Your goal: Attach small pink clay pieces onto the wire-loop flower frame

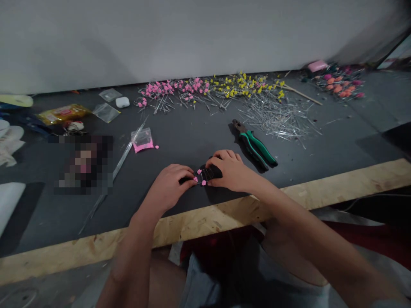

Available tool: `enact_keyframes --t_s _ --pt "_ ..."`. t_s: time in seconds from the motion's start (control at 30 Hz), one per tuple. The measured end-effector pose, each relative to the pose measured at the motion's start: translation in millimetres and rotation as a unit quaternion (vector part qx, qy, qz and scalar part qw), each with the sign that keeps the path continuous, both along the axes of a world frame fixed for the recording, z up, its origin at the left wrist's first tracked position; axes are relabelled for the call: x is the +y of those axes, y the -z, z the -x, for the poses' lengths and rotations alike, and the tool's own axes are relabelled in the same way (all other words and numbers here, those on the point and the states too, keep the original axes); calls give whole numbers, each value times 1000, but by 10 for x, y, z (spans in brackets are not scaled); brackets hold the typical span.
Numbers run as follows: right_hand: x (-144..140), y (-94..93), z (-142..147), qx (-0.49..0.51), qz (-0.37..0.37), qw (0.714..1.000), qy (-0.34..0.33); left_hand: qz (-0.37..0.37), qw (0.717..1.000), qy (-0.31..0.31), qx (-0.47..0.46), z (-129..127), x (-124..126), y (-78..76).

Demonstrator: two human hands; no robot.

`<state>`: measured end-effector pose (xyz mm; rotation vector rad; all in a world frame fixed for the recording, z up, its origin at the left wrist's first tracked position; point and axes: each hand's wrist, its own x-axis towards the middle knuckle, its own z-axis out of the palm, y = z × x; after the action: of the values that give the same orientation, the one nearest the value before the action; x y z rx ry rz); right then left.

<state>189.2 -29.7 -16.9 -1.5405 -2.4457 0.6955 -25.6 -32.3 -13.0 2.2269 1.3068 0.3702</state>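
Note:
My left hand (pixel 170 186) and my right hand (pixel 229 170) meet near the table's front edge over a small black object (pixel 208 173) with thin wires and pink beads (pixel 199 179) on it. The left fingers pinch its left end by the pink beads. The right hand covers and grips its right part. What the black object is cannot be told.
Green-handled pliers (pixel 255 145) lie just right of my hands. Behind are a pile of bare metal pins (pixel 279 115), pink-beaded pins (pixel 170 90), yellow-beaded pins (pixel 244 84), a small bag of pink beads (pixel 142 140), long rods (pixel 120 164) and an earbud case (pixel 122 102). A wooden edge (pixel 337 184) borders the dark table (pixel 192 132).

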Motion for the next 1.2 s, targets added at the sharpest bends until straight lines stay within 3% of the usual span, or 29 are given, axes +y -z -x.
enact_keyframes --t_s 0.33,0.93,1.2 --pt "-13 28 -6 8 -6 1000 3 -10 999 30 8 37 -7 16" --pt "-20 33 -4 4 -4 1000 6 -14 1000 13 18 5 -34 1" --pt "-28 36 -6 26 -6 999 20 32 997 -38 63 275 -92 -69"
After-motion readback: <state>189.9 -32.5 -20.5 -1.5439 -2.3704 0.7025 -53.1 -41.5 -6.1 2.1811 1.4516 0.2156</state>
